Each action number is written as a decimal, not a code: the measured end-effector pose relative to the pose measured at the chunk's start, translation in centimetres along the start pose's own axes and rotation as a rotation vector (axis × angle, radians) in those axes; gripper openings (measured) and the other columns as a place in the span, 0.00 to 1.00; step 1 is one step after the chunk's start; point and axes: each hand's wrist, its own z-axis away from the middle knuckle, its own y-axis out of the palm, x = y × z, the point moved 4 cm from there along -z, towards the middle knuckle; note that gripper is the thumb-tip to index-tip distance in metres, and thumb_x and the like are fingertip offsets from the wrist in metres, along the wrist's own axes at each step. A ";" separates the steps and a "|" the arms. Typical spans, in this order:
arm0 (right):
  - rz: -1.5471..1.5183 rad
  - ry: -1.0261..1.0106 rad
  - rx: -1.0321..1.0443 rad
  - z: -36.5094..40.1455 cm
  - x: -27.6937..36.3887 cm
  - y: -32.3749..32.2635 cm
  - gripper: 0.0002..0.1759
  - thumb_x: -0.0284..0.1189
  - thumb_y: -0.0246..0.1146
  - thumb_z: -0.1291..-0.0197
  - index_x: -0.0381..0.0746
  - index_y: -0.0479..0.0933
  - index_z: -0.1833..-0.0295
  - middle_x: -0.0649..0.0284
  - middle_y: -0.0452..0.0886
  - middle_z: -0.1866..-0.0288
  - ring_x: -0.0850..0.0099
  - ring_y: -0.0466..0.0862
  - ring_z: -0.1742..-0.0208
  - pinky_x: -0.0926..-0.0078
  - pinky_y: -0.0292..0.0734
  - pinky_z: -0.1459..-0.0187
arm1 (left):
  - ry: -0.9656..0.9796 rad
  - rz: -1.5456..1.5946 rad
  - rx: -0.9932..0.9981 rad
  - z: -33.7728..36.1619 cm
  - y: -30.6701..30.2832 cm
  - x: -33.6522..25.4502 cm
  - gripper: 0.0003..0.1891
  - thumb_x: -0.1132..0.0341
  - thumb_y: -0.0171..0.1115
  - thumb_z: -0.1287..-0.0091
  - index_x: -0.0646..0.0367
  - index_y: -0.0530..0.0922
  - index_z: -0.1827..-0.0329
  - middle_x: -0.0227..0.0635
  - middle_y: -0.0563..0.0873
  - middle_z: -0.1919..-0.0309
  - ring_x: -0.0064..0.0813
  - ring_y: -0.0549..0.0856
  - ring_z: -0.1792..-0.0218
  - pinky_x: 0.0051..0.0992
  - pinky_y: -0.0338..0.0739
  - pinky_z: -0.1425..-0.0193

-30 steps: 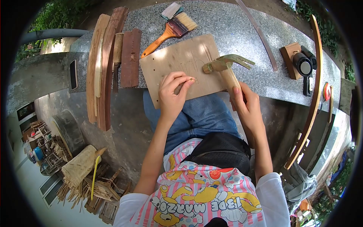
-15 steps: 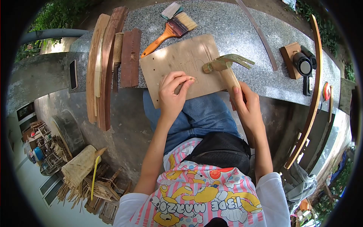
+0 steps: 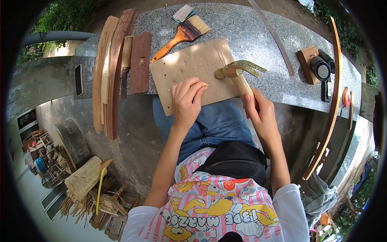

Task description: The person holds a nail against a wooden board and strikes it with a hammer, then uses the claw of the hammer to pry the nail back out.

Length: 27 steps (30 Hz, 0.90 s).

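Observation:
A claw hammer [image 3: 242, 82] with a wooden handle is gripped in my right hand [image 3: 260, 109]; its head hovers over the right part of a thin wooden board [image 3: 189, 66]. Pencil lines and a few small holes mark the board, which rests partly on the stone table and partly over my lap. My left hand [image 3: 186, 99] is pinched near the board's middle, thumb and fingertips together. Whatever sits in the pinch is too small to make out. The hammer's face is close to the left fingertips, to their right.
A paintbrush [image 3: 183, 36] lies beyond the board on the granite table [image 3: 250, 36]. Wood strips [image 3: 115, 72], a chisel-like tool [image 3: 125, 60] and a reddish block [image 3: 140, 62] are at left. A metal strip [image 3: 274, 34], black clamp-like device [image 3: 322, 70] and tape measure [image 3: 346, 97] lie right.
The hammer and my right hand have shifted slightly left. My left hand stays pinched at nearly the same spot on the board, its fingers curled a little more.

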 end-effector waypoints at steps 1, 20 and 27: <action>0.001 0.008 0.003 0.0 0.0 0.0 0.17 0.35 0.59 0.23 0.31 0.80 0.43 0.55 0.78 0.73 0.74 0.75 0.74 0.71 0.73 0.67 | -0.004 0.018 -0.009 0.0 0.0 0.1 0.03 0.69 0.72 0.34 0.56 0.87 0.60 0.27 0.86 0.59 0.30 0.84 0.59 0.30 0.70 0.49; 0.000 0.002 -0.006 0.0 0.0 0.1 0.17 0.35 0.59 0.23 0.31 0.79 0.43 0.56 0.76 0.74 0.74 0.72 0.74 0.71 0.71 0.68 | -0.077 0.083 0.008 -0.2 -0.1 0.5 0.05 0.71 0.74 0.37 0.61 0.88 0.61 0.32 0.87 0.60 0.34 0.83 0.58 0.31 0.74 0.50; -0.017 -0.019 -0.012 0.0 -0.2 0.1 0.16 0.34 0.59 0.23 0.31 0.79 0.44 0.56 0.75 0.74 0.75 0.71 0.75 0.71 0.70 0.69 | -0.086 0.084 -0.006 0.0 0.1 0.8 0.05 0.70 0.74 0.36 0.59 0.88 0.60 0.30 0.87 0.60 0.32 0.84 0.58 0.30 0.72 0.50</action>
